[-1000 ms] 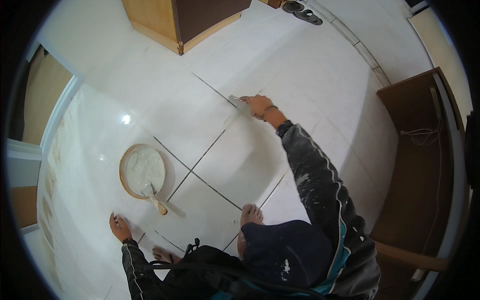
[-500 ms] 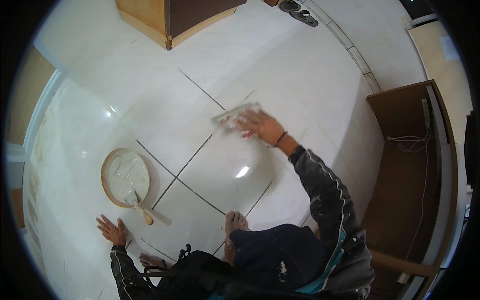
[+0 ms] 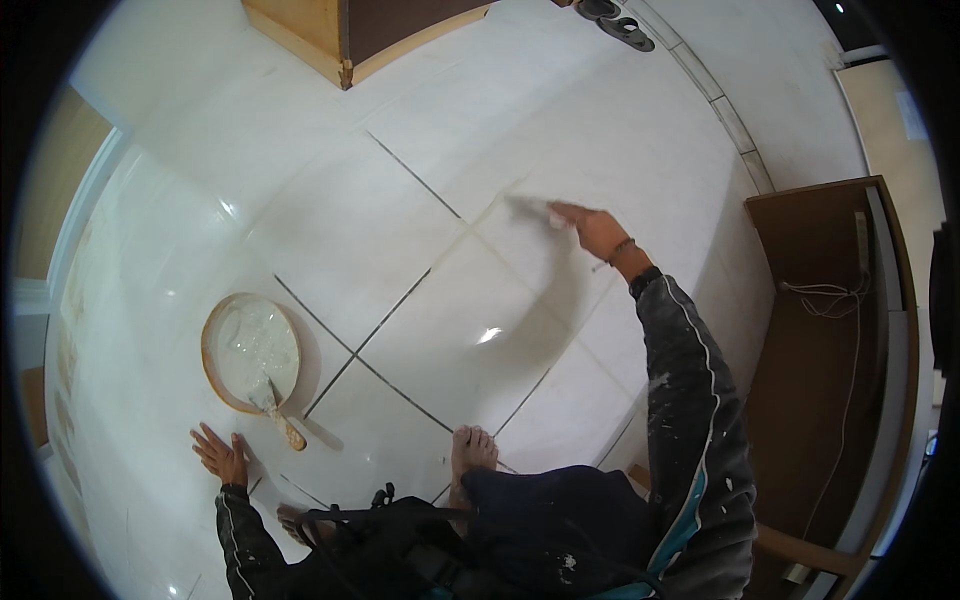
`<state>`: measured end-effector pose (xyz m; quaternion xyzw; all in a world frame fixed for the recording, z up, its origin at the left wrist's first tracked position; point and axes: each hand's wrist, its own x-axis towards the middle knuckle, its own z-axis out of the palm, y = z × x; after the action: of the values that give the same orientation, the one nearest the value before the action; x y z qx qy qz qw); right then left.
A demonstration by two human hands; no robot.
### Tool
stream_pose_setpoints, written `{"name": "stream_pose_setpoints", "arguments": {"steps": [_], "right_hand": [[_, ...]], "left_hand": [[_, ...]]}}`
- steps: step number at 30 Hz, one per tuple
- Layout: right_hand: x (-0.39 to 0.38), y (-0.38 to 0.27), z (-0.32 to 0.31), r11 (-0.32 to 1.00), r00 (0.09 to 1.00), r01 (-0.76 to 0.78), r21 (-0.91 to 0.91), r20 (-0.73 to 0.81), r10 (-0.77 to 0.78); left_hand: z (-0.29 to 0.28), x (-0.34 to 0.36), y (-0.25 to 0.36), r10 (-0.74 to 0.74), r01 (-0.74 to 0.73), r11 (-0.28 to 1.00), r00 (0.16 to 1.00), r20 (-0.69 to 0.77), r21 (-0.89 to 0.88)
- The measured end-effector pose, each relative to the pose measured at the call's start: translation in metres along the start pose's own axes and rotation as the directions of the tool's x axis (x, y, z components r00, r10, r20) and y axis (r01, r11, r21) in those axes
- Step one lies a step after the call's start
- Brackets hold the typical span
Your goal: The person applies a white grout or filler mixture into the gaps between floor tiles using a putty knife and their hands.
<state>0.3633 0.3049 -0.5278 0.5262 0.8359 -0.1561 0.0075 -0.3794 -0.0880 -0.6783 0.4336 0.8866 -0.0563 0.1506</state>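
Here, the right hand [image 3: 598, 232] reaches out at about one o'clock from the person's body, its grip closed on a pale, blurred cloth or sponge [image 3: 530, 208] that lies pressed flat on the glossy white tiled floor [image 3: 330, 230], just beside a light grout line. The dark jacket sleeve with white and teal stripes [image 3: 690, 400] runs back from that hand toward five o'clock. The left hand [image 3: 222, 455] sits at about eight o'clock, fingers spread apart and palm flat on the floor, holding nothing. Just up from it, toward ten o'clock, stands a round shallow basin with a tan rim and whitish paste inside [image 3: 250, 350]; a small trowel with a wooden handle [image 3: 280, 415] leans over its lower edge, its handle end resting on the tile near the left hand. A bare foot [image 3: 470, 455] rests on the floor at six o'clock, toes against a dark grout line. A brown wooden cabinet [image 3: 830, 360] stands at three o'clock, and a wooden box corner [image 3: 340, 40] shows at twelve.
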Motion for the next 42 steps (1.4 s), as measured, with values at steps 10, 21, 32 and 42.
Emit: {"name": "stream_pose_setpoints", "arguments": {"steps": [10, 21, 32, 42], "right_hand": [[0.125, -0.057, 0.033, 0.889, 0.892, -0.452, -0.068, -0.03, 0.451], [0.084, -0.292, 0.069, 0.933, 0.972, -0.094, 0.347, 0.233, 0.011], [0.123, -0.256, 0.151, 0.867, 0.916, -0.262, -0.424, -0.392, 0.085], [0.15, -0.226, 0.09, 0.928, 0.955, -0.24, -0.287, -0.24, 0.173]], "left_hand": [[0.004, 0.008, 0.03, -0.01, 0.01, 0.999, 1.0, 0.001, -0.048], [-0.009, 0.0, 0.019, -0.07, 0.07, 0.998, 0.997, 0.022, -0.008], [-0.013, 0.005, 0.037, -0.011, 0.014, 0.998, 0.998, 0.057, -0.059], [-0.017, -0.004, 0.019, -0.055, 0.059, 0.996, 0.997, 0.06, -0.066]]}}
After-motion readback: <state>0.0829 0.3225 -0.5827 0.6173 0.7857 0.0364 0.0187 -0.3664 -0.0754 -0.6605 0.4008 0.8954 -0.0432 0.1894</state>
